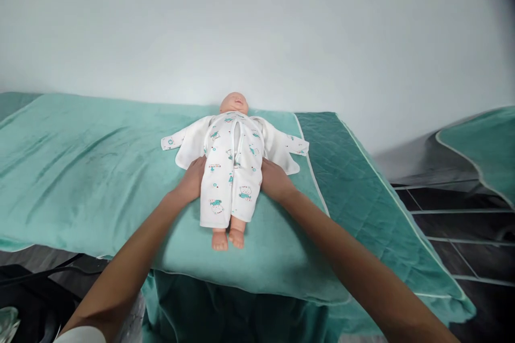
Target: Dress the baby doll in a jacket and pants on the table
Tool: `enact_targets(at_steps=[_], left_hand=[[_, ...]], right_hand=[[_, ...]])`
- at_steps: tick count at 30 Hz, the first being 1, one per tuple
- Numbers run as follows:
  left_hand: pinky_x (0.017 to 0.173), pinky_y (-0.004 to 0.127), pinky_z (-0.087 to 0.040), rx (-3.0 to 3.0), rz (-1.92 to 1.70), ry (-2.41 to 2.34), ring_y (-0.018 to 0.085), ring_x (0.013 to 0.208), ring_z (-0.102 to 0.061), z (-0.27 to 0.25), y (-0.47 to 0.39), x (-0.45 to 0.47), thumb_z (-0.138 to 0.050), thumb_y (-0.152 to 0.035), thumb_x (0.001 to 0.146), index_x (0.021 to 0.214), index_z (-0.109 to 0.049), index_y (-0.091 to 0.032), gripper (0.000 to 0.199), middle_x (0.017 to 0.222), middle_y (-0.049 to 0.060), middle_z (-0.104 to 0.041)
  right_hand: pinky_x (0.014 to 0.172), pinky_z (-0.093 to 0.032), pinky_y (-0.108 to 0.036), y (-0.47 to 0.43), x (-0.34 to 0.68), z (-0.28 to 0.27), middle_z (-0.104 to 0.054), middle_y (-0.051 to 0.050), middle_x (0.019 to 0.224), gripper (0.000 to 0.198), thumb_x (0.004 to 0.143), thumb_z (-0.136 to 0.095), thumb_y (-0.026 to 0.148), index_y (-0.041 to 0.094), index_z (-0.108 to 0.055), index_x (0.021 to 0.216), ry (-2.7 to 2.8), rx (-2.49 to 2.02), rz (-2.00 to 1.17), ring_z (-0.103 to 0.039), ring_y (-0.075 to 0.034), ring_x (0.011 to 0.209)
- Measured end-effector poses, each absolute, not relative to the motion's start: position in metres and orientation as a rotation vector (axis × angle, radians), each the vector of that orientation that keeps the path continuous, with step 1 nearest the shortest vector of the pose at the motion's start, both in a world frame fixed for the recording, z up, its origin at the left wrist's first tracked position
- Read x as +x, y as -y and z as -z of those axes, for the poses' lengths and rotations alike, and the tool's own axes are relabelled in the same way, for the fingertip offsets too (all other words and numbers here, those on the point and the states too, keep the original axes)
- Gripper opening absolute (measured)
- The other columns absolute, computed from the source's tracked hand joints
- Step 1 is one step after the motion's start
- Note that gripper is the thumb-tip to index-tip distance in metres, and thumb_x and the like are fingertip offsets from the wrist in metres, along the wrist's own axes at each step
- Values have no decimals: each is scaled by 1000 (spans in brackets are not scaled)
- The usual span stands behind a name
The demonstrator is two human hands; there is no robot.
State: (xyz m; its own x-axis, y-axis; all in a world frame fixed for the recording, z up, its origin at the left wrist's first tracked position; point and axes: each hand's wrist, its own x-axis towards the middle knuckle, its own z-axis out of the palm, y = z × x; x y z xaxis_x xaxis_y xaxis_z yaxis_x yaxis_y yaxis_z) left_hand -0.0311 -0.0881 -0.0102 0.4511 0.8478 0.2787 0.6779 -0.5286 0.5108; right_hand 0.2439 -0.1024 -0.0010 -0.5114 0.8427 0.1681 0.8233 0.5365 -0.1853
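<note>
A baby doll (234,102) lies on its back on a light green cover, head toward the wall and bare feet (220,240) toward me. It wears a white baby top (194,142) with its sleeves spread to both sides. White baby trousers (217,182) with green and red prints cover its front and legs, and a slit shows near the upper middle. My left hand (196,176) is closed at the left edge of the trousers, its fingertips tucked out of sight. On the opposite edge my right hand (275,179) grips likewise, fingertips hidden by the cloth.
The light green cover (80,171) drapes over the bed, with a darker quilted green cover (362,198) to the right. A white wall (257,37) stands behind. Metal rails (462,211) and another green cloth (486,144) are at far right; a black object (32,300) sits lower left.
</note>
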Motion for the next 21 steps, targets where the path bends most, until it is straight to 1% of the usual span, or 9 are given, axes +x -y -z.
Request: enact_targets(at_steps=[2, 5, 8, 11, 14, 16, 18, 20, 21], left_hand=[[94, 44, -49, 2393, -696, -1370, 28, 108, -60, 6, 86, -28, -57, -32, 92, 109, -64, -21, 22, 115, 10, -68], [90, 45, -48, 2530, -541, -1499, 30, 103, -59, 2, 93, -32, -57, -28, 90, 96, -67, -20, 13, 102, 12, -68], [87, 47, -45, 2731, -422, -1496, 31, 100, -59, 3, 113, -47, -51, -18, 91, 89, -68, -19, 17, 100, 14, -67], [86, 44, -46, 2745, -435, -1394, 27, 97, -59, 4, 134, -68, -45, -17, 94, 87, -68, -22, 24, 95, 10, -68], [94, 40, -47, 2479, -663, -1501, 24, 105, -60, 5, 135, -85, -46, -32, 98, 102, -67, -24, 23, 107, 8, -67], [100, 44, -45, 2200, -793, -1877, 28, 115, -57, 6, 122, -91, -52, -42, 95, 113, -64, -21, 30, 121, 13, -63], [101, 50, -44, 1945, -748, -2189, 35, 120, -53, 6, 103, -93, -61, -47, 87, 109, -63, -18, 36, 124, 17, -61], [99, 52, -44, 1792, -748, -2216, 38, 119, -54, 5, 85, -91, -67, -42, 80, 93, -62, -18, 28, 117, 17, -63], [96, 51, -45, 1741, -792, -2163, 37, 113, -56, 1, 77, -89, -67, -39, 80, 86, -60, -19, 22, 109, 15, -65]], right_hand=[[94, -50, -41, 107, 249, -5, -69, -15, 110, 26, 94, -47, 14, 16, -71, 104, 2601, -1340, -130, -62, -28, 104], [91, -51, -40, 129, 258, -3, -68, -12, 104, 27, 98, -43, 15, 17, -69, 103, 2648, -1263, -90, -63, -25, 98], [89, -52, -40, 151, 263, 4, -68, -10, 101, 26, 100, -43, 18, 19, -69, 99, 2594, -1265, -112, -62, -24, 94], [87, -52, -38, 158, 271, 10, -68, -7, 99, 24, 102, -46, 27, 23, -68, 96, 2462, -1243, -251, -63, -23, 94], [91, -51, -40, 147, 288, 13, -67, -11, 106, 23, 101, -46, 34, 22, -66, 103, 2159, -1423, -193, -63, -25, 101], [94, -48, -47, 131, 303, 14, -65, -18, 111, 28, 97, -51, 39, 17, -65, 107, 1849, -1734, -62, -61, -32, 106], [87, -47, -49, 114, 315, 14, -65, -20, 103, 33, 90, -59, 44, 14, -65, 101, 1652, -2010, -92, -61, -35, 100], [74, -46, -41, 99, 322, 9, -64, -13, 84, 28, 81, -67, 44, 16, -65, 85, 1607, -2104, -333, -61, -30, 83], [69, -44, -36, 93, 323, 5, -61, -7, 74, 25, 76, -70, 41, 18, -62, 76, 1607, -2081, -458, -58, -25, 74]])
